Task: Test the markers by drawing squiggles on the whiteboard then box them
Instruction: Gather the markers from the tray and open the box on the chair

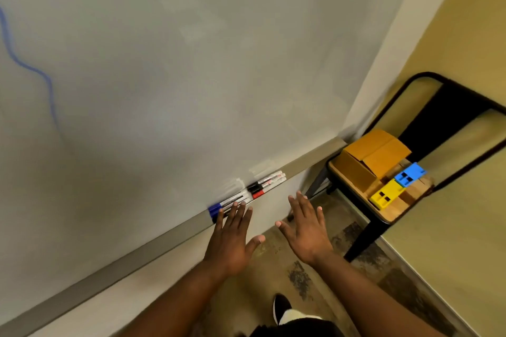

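Head view showed the left hand with its fingers straight and flat, tips over the blue-capped markers; whether they touched, I could not tell. The right hand hung open at its 3 o'clock, fingers spread, holding nothing.

More markers, capped black and red, lay at 1 o'clock from the blue ones, all lengthwise on the ledge at the foot of the whiteboard. They looked light, stiff and smooth, likely to roll, and best pinched mid-barrel, away from the cap. With the board close behind, the fingers probably needed to come in from the front.

One blue squiggle sat at 10 o'clock. The cardboard box waited at 2 o'clock on a chair, sharing the seat with a yellow block and a blue block.
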{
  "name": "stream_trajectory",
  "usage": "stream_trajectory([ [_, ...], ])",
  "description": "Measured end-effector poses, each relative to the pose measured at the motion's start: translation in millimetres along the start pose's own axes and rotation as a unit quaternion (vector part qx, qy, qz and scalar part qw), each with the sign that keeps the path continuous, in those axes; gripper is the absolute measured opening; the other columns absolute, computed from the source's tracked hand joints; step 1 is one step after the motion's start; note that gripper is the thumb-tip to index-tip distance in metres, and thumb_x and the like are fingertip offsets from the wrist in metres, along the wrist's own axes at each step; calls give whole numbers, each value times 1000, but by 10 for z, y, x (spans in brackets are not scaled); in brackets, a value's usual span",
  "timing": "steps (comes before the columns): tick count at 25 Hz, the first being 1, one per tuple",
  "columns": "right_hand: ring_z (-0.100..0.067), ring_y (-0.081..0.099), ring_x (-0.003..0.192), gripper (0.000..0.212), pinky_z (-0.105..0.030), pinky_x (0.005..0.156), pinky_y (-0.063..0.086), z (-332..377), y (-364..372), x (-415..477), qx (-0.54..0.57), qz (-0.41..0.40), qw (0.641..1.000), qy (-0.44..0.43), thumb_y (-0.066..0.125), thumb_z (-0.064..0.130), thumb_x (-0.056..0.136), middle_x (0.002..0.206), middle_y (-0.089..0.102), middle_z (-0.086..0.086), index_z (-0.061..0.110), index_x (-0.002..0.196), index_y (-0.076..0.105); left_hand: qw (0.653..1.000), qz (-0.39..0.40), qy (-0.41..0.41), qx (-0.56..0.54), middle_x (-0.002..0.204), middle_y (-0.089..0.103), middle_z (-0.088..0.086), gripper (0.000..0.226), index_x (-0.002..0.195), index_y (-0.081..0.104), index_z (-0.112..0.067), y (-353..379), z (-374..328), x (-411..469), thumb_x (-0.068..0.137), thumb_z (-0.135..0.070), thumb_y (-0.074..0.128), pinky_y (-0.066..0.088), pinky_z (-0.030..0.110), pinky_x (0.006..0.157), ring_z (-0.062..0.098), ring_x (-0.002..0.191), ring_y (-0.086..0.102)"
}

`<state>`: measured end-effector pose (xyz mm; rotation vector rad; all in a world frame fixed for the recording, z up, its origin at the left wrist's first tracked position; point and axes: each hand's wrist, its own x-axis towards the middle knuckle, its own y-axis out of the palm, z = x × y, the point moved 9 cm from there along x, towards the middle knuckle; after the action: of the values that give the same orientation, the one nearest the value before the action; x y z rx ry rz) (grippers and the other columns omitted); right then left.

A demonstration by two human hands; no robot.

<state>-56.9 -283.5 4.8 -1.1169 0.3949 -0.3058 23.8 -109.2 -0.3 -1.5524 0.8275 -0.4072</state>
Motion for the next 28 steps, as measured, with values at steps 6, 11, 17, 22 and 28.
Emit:
stream_trajectory([
  [6,-11,-16,151,80,-49,123,-8,-776,-430,-130,25,-60,993,102,19,76,93,167,-11,7,34,159,2,994,-3,112,1,160,-23,-7,78,153,-17,-31,-142,-784,542,94,-74,9,-15,44,119,13,144,-29],
  [11,-13,-10,153,82,-48,123,-6,-1454,-611,102,42,-91,985,141,15,78,91,167,-8,7,33,159,3,987,16,162,10,162,-17,-8,78,155,-10,-31,-129,-1498,1222,93,-73,9,-13,43,121,12,146,-25],
  [17,-16,-3,154,81,-49,124,0,-2337,-964,557,84,-112,979,151,21,77,91,167,-2,7,33,158,9,989,24,149,-1,165,-1,-2,86,157,1,-25,-135,-2184,2221,88,-76,2,-4,48,122,14,150,-12],
  [22,-16,-3,154,79,-50,124,2,-2737,-1065,869,92,-99,978,156,22,75,93,167,-2,6,32,158,9,987,27,157,-5,165,5,-2,79,157,7,-25,-136,-2608,2778,92,-70,7,-1,49,122,15,151,-6],
  [28,-21,3,153,67,-51,123,9,-2952,-1225,1362,109,-110,973,172,38,63,97,167,5,3,32,155,24,978,40,204,25,165,5,3,64,157,7,-22,-120,-2963,3337,103,-46,33,4,42,122,20,152,-1],
])
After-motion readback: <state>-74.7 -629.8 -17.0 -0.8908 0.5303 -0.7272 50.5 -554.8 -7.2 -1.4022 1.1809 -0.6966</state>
